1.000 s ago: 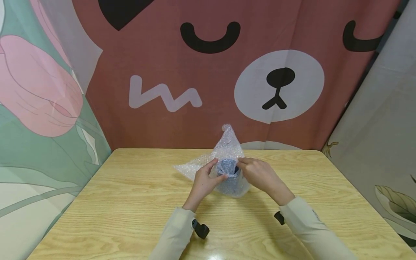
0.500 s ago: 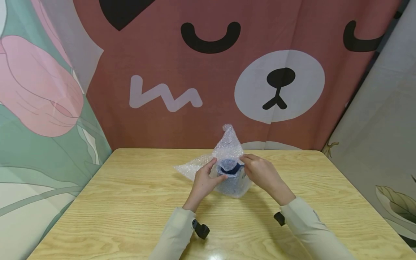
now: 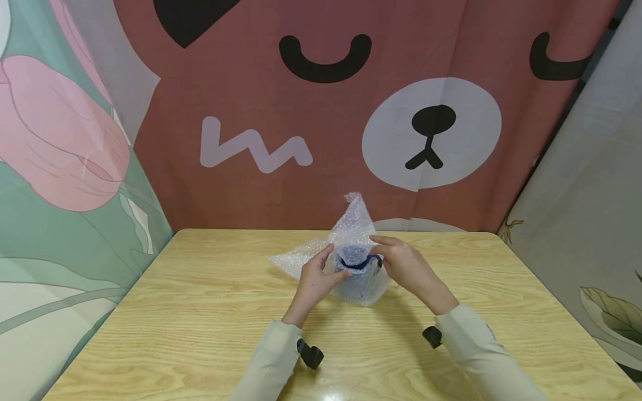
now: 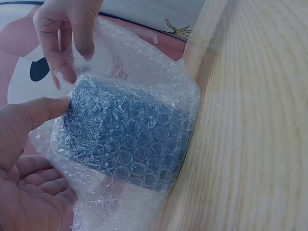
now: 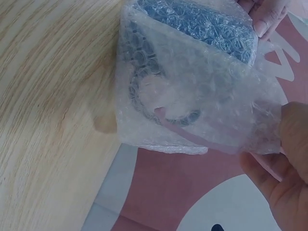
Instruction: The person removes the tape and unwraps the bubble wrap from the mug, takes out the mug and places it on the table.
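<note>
A blue mug (image 3: pixel 357 264) stands on the table inside a sheet of bubble wrap (image 3: pixel 352 225). Wrap covers its side, and the dark opening shows from above. Through the film in the right wrist view, the mug's curved handle (image 5: pixel 137 98) faces the right hand. My left hand (image 3: pixel 315 278) holds the wrapped mug at its left, thumb on the near rim and fingers at the far side. At the right of the mug, my right hand (image 3: pixel 407 268) pinches a raised flap of the wrap, which stretches across the handle in the right wrist view.
The wood-grain table (image 3: pixel 200 323) runs around the mug on all sides. One corner of wrap spreads to the left, another points up at the back. A curtain with a bear print (image 3: pixel 331 122) hangs right behind the table's far edge.
The right hand has shifted slightly right and drawn the wrap away from the mug's top. More of the dark opening and the handle's top now show. The left hand has stayed put.
</note>
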`<action>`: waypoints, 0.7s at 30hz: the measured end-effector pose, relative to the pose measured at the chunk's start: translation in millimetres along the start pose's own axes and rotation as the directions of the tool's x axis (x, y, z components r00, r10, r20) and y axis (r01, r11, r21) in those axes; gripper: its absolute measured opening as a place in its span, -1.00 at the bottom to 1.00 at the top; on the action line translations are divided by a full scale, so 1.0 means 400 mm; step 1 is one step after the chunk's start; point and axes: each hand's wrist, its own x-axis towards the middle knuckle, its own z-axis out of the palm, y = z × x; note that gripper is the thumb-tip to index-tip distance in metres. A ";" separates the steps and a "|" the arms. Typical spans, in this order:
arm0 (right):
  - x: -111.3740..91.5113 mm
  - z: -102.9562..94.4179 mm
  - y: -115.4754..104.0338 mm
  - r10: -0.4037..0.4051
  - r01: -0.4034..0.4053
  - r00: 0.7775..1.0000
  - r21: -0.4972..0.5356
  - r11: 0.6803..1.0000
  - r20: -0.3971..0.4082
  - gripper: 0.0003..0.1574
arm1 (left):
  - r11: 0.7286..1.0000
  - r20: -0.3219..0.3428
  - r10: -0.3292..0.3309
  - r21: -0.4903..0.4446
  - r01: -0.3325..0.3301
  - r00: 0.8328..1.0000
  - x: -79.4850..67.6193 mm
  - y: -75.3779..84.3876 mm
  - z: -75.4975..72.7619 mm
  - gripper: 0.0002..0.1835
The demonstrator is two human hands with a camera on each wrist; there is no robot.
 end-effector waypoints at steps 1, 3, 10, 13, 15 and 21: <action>0.000 0.000 0.000 0.003 -0.003 1.000 0.004 1.000 0.006 -0.61 | 1.000 0.002 -0.003 -0.001 0.003 1.000 0.000 0.000 0.000 -0.15; -0.001 0.001 0.001 0.007 -0.007 1.000 0.008 1.000 0.015 -0.58 | 1.000 0.002 -0.003 0.000 0.003 1.000 0.000 0.001 -0.001 -0.14; -0.001 0.002 0.001 -0.007 0.007 1.000 0.013 1.000 -0.007 -0.54 | 1.000 0.000 0.003 0.009 -0.003 1.000 -0.002 0.003 -0.002 -0.09; 0.000 0.004 0.001 -0.017 0.018 0.999 0.027 0.999 -0.032 -0.58 | 1.000 0.000 -0.012 0.009 0.012 1.000 -0.002 0.003 -0.002 -0.09; 0.000 0.005 0.000 -0.022 0.023 0.999 0.037 0.999 -0.048 -0.59 | 1.000 0.001 -0.017 0.010 0.017 1.000 -0.002 0.002 -0.002 -0.09; -0.003 0.009 0.001 -0.029 0.032 0.996 0.039 0.999 -0.088 -0.56 | 1.000 0.008 -0.027 -0.013 0.027 1.000 -0.003 0.002 -0.002 -0.09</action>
